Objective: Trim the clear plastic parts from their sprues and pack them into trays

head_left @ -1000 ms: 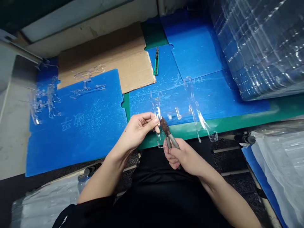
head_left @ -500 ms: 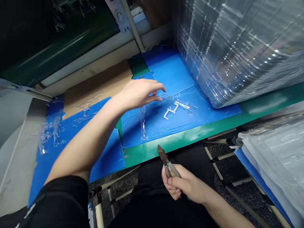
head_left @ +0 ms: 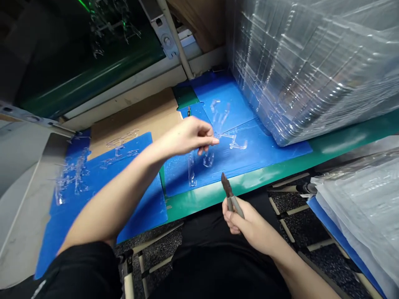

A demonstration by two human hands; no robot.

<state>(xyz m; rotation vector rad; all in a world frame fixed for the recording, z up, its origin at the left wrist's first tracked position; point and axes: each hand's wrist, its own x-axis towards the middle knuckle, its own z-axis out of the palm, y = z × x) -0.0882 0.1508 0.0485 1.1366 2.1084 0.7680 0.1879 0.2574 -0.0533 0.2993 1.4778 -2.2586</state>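
Between the thumb and fingers of my left hand (head_left: 196,137) is a clear plastic sprue (head_left: 232,139), its thin branches spreading right and up over the blue sheet (head_left: 249,160). Some of its outline is blurred. My right hand (head_left: 241,218) is wrapped round the grey handles of a pair of nippers (head_left: 227,187), jaws pointing up and away, just in front of the table edge. A long clear plastic piece (head_left: 191,170) lies on the blue sheet below my left hand.
More clear plastic sprues (head_left: 70,174) lie on the left blue sheet, beside a cardboard sheet (head_left: 137,110). A tall wrapped stack of clear trays (head_left: 299,70) stands at right. At upper left, a green conveyor belt (head_left: 90,81) carries clear parts. Plastic bags (head_left: 358,207) sit at lower right.
My left hand has closed on the clear sprue and lifted it off the blue sheet. My right hand, with the nippers, has moved up and slightly right toward the table edge.
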